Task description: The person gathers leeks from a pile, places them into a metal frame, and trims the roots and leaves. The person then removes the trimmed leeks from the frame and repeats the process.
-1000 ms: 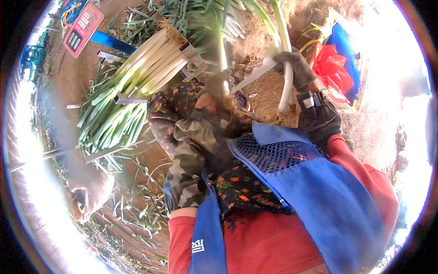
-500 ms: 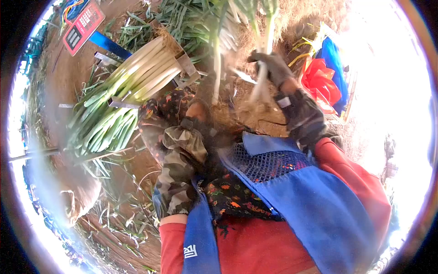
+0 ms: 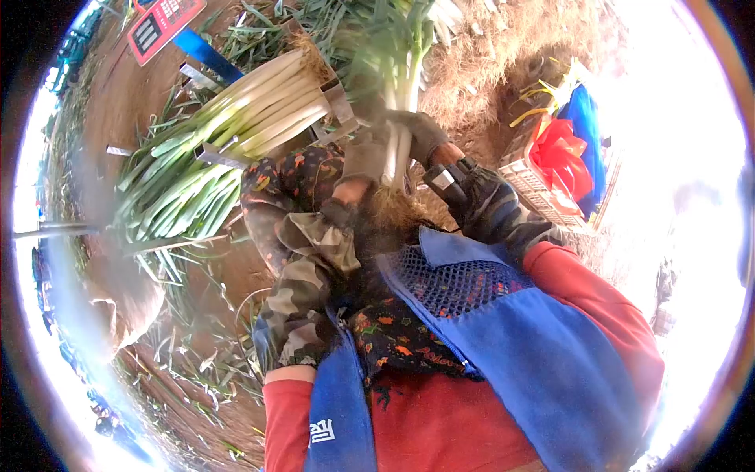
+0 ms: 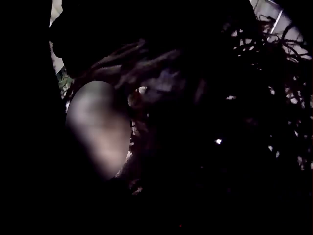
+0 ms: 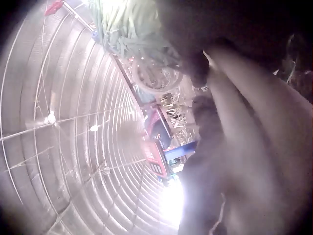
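My left hand [image 3: 364, 160], in a grey glove, grips the white shanks of green onions [image 3: 399, 149] in front of my body. From the other side my gloved right hand [image 3: 422, 135] holds the same stalks, its fingers across them just above the left hand. The green leaves point away from me, and the brown roots [image 3: 393, 207] hang toward my lap. Close up in the right wrist view, two pale stalks [image 5: 239, 115] run past the dark glove. Tangled roots [image 4: 288, 54] show in the left wrist view, which is mostly too dark to read.
Left of my hands, a large bundle of green onions [image 3: 263, 106] lies in a metal rack [image 3: 336, 101]. Beyond it stands a red scale display [image 3: 165, 23]. On the right is a crate [image 3: 523, 169] with red and blue plastic. More onions lie ahead; leaf scraps litter the soil.
My right hand has moved left with its stalks and brought them against those in my left hand. The stalks were apart a second ago and now stand together.
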Demonstrator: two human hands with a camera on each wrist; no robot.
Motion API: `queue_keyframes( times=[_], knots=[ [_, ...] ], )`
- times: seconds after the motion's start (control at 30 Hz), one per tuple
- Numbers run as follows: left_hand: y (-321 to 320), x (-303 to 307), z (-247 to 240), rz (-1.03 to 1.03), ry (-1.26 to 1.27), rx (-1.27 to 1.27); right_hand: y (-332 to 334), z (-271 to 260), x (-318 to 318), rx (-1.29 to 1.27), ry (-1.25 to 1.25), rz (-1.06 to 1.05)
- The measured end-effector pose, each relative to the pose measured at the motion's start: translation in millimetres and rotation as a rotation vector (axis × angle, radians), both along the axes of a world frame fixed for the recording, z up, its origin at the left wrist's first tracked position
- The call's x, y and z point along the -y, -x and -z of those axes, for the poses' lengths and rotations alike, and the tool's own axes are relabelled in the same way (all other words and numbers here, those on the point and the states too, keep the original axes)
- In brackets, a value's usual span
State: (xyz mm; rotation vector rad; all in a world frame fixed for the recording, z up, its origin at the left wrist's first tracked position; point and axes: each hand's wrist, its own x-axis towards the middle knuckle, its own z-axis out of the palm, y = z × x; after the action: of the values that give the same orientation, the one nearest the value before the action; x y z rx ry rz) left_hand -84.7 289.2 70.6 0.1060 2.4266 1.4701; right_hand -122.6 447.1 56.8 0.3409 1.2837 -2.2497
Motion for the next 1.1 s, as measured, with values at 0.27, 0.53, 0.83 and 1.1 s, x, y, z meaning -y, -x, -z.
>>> queue_keyframes(
  times=[0.27,0.53,0.83,1.1],
  knots=[
    [-16,18,-17,-0.081,0.001,-0.032,7,5,-2,-0.459,-0.253,-0.211],
    [-85,100,-1,-0.383,-0.821,0.09,9,-7,19,-0.628,-0.289,-0.026],
    [-244,294,-93,-1.314,-0.406,-0.406,40,-67,19,-0.17,0.347,-0.099],
    [-369,317,22,-1.125,0.425,0.31,25,-200,113,-0.806,-0.315,-0.144]
  ],
)
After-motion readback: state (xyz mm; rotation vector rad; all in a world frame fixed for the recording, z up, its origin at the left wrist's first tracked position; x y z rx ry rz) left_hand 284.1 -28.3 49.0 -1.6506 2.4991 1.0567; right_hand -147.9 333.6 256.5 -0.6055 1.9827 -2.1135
